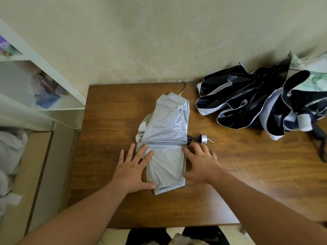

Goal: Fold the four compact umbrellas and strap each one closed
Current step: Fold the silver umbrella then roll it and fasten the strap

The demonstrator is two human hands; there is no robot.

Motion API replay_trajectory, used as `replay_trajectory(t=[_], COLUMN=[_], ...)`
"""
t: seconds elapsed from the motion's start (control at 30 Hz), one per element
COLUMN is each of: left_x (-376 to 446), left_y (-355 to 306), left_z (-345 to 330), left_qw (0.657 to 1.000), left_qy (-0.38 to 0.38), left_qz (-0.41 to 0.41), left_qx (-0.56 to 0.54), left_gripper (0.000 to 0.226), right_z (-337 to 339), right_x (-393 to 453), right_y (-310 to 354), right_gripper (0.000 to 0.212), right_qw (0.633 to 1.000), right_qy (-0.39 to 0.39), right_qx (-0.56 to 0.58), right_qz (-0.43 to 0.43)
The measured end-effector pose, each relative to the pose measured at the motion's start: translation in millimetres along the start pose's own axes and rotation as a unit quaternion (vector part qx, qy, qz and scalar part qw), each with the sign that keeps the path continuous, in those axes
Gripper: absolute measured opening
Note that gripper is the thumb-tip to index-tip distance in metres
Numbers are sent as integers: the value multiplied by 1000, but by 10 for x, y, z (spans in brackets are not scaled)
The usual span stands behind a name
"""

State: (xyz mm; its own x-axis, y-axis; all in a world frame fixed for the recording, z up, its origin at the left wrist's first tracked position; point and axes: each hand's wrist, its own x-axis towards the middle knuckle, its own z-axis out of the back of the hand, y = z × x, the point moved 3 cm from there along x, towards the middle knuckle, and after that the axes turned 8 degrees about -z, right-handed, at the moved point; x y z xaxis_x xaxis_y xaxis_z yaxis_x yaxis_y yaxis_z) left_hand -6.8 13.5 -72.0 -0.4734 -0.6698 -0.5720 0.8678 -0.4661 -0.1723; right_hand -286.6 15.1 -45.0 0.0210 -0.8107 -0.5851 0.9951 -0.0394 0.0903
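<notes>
Both hands lie flat on the silver umbrella (165, 131) at the centre of the frame, fingers straight and spread, grasping nothing. The left hand (134, 167) presses the canopy's left edge, its fingertips on the bunched fabric near the shaft and its thumb along the lower left corner of the cloth. The right hand (200, 162) rests at the canopy's right edge, fingertips just below the black shaft, close to where the fabric ends; its palm is on the table (113, 121).

The umbrella lies collapsed, shaft running left to right across the middle of the frame. Its fabric spreads in two flat panels, one above the shaft and one below it under the hands. The silver handle (203, 139) sticks out to the right, with a small loop at its end. A thin strap (184, 88) trails from the top of the canopy toward the table's far edge.

In the upper right of the frame a heap of dark umbrellas (247, 99) with white edging lies loose and unfolded on the table, against the wall (159, 41). How many are in the heap I cannot tell. A pale patterned canopy (316, 75) shows behind them at the right edge.

White shelves (53, 75) stand at the upper left.
</notes>
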Motion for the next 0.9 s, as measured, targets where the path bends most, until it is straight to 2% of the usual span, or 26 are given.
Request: replay_trajectory(t=[0.07,0.17,0.23,0.43,0.53,0.63,0.77,0.83,0.9], left_x=[6,10,-5,-70,-87,-47,32,28,32], left_y=[-2,-16,-26,-279,-536,-799,-796,-686,-639], left_z=[-3,2,2,70,222,292,-47,-189,-217], left_qw=[1000,1000,1000,999,995,987,993,995,996], left_qy=[5,7,5,-6,-75,-160,-85,-42,-28], left_qz=[2,5,10,22,54,13,-78,-76,-74], left_qx=[-1,1,0,-28,-26,4,33,47,49], left_gripper=[128,129,129,126,96,62,71,72,74], right_z=[48,-11,-104,-111,-122,-151,-191,-175,-137], right_x=[-2,-40,-68,-21,-28,-43,-81,-118,-159], right_y=[48,146,154,15,17,22,-7,-13,37], right_gripper=[95,104,113,119,122,123,117,110,95], right_qw=[999,995,995,996,996,995,995,995,995], right_qy=[-7,-17,-27,-29,-27,-31,-34,-41,-85], right_qx=[23,14,-15,-31,-41,-46,-54,-39,-17], right_qz=[-45,-94,-97,-84,-81,-80,-72,-80,-55])
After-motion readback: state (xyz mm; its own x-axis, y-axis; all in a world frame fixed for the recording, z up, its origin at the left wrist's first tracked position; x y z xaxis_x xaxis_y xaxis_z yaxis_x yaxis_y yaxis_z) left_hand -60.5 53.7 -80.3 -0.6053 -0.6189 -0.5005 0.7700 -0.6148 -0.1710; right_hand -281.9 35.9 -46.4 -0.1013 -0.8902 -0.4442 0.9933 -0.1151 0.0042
